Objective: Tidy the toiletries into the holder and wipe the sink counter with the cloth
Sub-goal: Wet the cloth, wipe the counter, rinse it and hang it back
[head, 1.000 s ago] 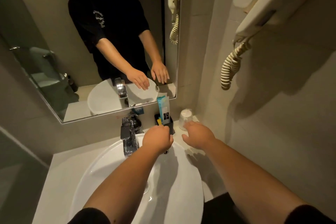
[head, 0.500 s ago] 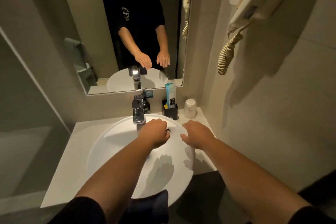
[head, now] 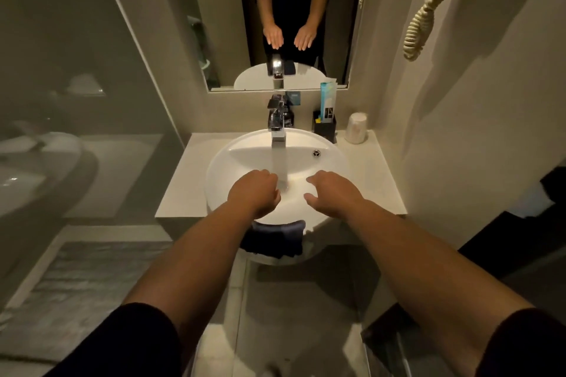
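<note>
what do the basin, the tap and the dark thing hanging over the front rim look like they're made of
Basin: likely glazed ceramic, white and glossy with soft reflections.
Tap: polished metal, probably chrome, with mirror-like highlights.
Dark cloth: soft fabric, matte, draped over the front rim in folds; the weave is too dim to tell.

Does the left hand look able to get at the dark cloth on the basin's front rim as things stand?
Probably yes. The dark cloth hangs over the near rim of the basin, just below the left hand, which is empty and loosely curled. Nothing lies between them.
</note>
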`<action>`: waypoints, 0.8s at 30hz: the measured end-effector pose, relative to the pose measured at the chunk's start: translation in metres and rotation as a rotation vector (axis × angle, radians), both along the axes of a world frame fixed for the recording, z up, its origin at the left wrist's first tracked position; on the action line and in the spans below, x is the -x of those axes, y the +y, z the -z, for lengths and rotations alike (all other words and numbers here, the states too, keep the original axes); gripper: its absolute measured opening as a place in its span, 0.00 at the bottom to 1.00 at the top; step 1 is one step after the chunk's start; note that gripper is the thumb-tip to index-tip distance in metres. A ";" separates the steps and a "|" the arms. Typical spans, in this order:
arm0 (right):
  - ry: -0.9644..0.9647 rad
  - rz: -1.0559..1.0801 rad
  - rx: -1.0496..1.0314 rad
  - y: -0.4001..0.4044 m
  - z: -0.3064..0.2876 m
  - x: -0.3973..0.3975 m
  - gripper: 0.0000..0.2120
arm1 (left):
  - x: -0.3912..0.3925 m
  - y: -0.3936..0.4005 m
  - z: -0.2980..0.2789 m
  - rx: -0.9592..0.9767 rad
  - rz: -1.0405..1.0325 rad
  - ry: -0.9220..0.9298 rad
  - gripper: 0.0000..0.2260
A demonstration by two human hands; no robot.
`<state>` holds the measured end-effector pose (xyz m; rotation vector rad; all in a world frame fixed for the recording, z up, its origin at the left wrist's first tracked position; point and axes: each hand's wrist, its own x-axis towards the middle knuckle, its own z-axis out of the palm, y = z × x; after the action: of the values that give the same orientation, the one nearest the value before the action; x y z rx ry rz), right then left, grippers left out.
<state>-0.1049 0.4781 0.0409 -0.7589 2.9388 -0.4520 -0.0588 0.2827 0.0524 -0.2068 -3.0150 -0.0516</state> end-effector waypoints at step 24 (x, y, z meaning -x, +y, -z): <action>-0.126 -0.146 -0.020 -0.042 0.101 -0.045 0.15 | -0.020 -0.036 0.106 -0.082 0.285 -0.384 0.16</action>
<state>-0.0600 0.4359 -0.0601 -0.8997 2.7444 -0.4408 -0.0387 0.2465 -0.0531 -0.6907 -3.3232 -0.2684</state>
